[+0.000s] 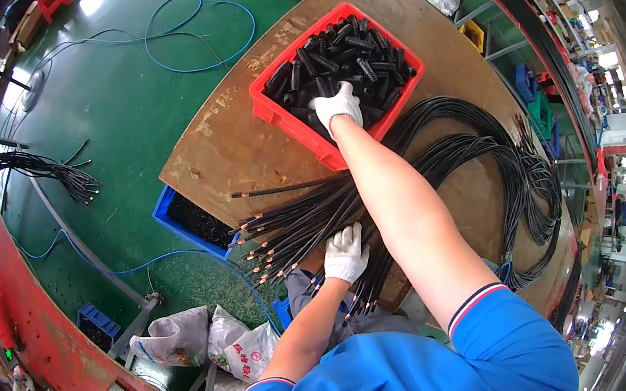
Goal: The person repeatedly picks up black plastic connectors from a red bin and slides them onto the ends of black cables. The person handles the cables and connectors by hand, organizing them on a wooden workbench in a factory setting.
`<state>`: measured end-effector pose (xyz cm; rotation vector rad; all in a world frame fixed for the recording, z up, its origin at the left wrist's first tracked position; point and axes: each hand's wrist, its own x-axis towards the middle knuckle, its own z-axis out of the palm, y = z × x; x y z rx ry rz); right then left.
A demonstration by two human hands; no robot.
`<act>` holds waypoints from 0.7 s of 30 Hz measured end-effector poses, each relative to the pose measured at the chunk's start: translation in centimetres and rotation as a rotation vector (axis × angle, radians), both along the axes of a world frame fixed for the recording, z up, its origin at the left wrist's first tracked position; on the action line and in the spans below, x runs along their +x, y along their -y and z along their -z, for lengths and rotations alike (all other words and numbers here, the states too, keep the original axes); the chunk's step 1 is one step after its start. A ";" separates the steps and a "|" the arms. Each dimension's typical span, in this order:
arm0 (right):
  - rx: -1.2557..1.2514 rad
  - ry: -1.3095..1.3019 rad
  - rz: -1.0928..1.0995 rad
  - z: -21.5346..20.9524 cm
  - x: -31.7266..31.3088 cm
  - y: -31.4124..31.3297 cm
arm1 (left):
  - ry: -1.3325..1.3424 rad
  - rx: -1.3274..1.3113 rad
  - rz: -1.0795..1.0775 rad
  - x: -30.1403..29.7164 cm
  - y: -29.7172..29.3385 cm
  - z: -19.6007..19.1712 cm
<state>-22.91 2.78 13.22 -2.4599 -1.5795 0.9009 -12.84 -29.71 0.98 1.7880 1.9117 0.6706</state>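
Observation:
A red bin (297, 131) on the brown worktable holds many black ribbed cable sleeves (328, 61). My right hand (339, 106), in a white glove, reaches over the near side of the bin and touches the sleeves, fingers spread; no sleeve shows clearly in its grasp. Below the bin, a thick bundle of black cables (471, 146) with copper-coloured ends lies across the table and loops round at the right. My left hand (346, 254), also gloved, is closed around some of these cables near their cut ends. Its fingertips are partly hidden among the cables.
A blue bin (195, 219) of small dark parts stands beside the table's left edge. White sacks (241, 345) rest on the lower left. Another cable bundle (40, 168) hangs over a red bench (38, 307) at far left. A blue hose (204, 68) loops across the green floor.

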 end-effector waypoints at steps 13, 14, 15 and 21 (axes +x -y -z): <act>0.252 -0.605 0.051 6.3 7.5 -1.6 | 0.026 0.023 -0.018 0.0 -0.2 -0.2; 0.160 -0.677 0.144 3.5 6.5 -0.8 | 0.018 0.016 -0.031 -0.2 -0.1 0.1; 0.152 -0.622 0.067 2.5 7.2 -0.9 | 0.019 0.016 -0.027 -0.1 -0.1 0.0; 0.257 -0.432 -0.311 2.4 9.5 -2.0 | 0.044 0.009 -0.022 -0.1 -0.3 -0.7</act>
